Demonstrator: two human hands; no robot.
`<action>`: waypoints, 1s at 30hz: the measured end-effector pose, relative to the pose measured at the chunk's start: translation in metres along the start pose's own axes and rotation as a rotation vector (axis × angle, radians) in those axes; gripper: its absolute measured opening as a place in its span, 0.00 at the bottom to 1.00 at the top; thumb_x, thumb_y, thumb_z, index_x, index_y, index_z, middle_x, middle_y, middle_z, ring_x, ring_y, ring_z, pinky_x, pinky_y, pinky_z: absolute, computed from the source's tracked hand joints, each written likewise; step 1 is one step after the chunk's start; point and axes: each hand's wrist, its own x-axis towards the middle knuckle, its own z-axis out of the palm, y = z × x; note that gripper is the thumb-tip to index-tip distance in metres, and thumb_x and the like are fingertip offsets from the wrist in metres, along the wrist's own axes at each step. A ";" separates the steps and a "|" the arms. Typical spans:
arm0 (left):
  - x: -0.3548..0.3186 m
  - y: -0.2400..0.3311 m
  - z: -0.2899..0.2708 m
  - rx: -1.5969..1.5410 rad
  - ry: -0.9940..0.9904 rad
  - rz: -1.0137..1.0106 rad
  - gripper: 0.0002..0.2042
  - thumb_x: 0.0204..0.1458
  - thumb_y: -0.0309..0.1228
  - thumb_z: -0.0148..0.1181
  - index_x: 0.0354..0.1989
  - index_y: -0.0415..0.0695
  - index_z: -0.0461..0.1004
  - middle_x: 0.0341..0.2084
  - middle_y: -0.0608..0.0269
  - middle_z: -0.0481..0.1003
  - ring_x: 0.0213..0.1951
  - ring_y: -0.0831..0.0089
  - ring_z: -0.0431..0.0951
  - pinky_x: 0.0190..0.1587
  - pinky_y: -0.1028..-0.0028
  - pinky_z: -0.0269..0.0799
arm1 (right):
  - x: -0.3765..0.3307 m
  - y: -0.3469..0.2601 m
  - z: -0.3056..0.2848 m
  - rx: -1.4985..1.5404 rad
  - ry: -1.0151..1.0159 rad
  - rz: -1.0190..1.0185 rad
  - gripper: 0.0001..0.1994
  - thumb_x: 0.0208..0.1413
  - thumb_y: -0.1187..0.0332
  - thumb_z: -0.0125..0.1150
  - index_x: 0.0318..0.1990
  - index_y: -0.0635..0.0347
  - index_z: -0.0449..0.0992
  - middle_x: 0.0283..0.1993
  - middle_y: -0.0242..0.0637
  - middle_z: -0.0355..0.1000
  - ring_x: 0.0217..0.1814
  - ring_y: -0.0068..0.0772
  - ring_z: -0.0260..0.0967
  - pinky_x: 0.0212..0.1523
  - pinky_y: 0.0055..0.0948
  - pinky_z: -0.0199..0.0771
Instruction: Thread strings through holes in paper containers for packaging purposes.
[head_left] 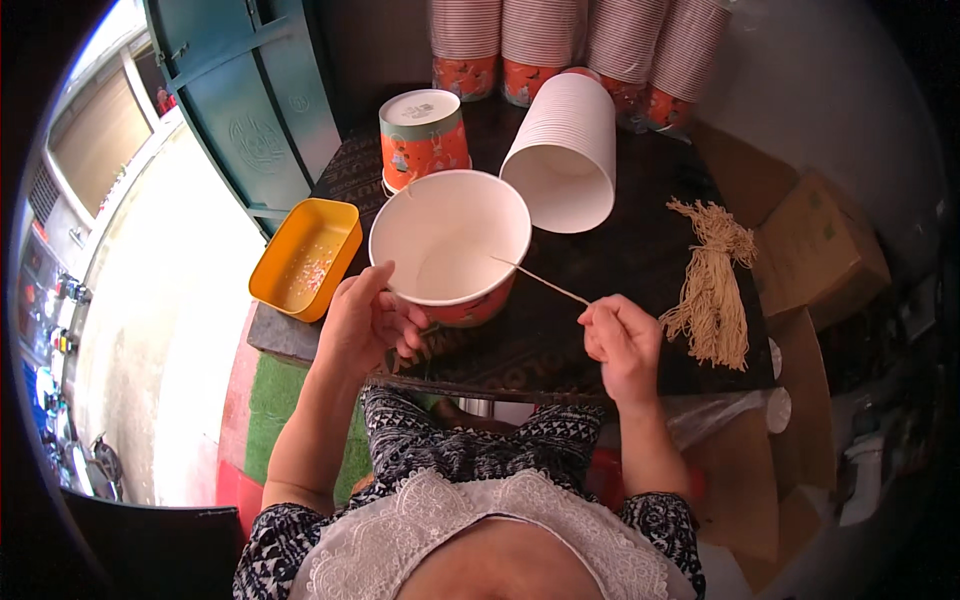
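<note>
A paper bucket (450, 225), white inside and orange printed outside, stands tilted toward me near the table's front edge. My left hand (368, 318) grips its near left side, thumb at the rim and fingers curled below. Between the closed fingertips of my right hand (622, 345) is one end of a thin beige cord (545, 282). It runs up and left over the bucket's right rim; whether it passes through the wall, I cannot tell. To the right lies a tied bundle of similar cords (712, 285). A yellow tray (340, 262) with small pink and white pieces sits left of the bucket.
Behind stands an upside-down orange bucket (423, 150). Beside it, a nested stack of white buckets (565, 130) lies on its side. Several wrapped stacks (545, 40) line the table's back. Cardboard boxes (825, 250) flank the right, a green metal door (255, 110) the left.
</note>
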 end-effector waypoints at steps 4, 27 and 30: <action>-0.004 -0.004 0.020 -0.012 0.017 0.044 0.21 0.61 0.42 0.45 0.40 0.31 0.65 0.22 0.49 0.76 0.17 0.66 0.77 0.13 0.74 0.72 | 0.012 -0.010 0.022 0.576 0.027 0.171 0.13 0.63 0.62 0.47 0.30 0.60 0.68 0.17 0.21 0.50 0.15 0.15 0.44 0.16 0.19 0.42; -0.010 -0.088 0.056 0.480 -0.218 0.372 0.03 0.57 0.25 0.57 0.34 0.39 0.74 0.19 0.76 0.68 0.22 0.88 0.64 0.23 0.84 0.60 | 0.035 0.015 0.045 1.073 0.004 0.114 0.12 0.64 0.65 0.41 0.29 0.59 0.66 0.18 0.24 0.50 0.15 0.17 0.42 0.15 0.20 0.41; -0.010 -0.081 0.058 0.507 -0.233 0.294 0.03 0.56 0.24 0.57 0.34 0.38 0.72 0.21 0.75 0.69 0.23 0.89 0.64 0.24 0.85 0.60 | 0.035 0.018 0.042 1.082 -0.008 0.096 0.12 0.64 0.65 0.41 0.30 0.59 0.66 0.18 0.24 0.50 0.15 0.17 0.42 0.16 0.20 0.42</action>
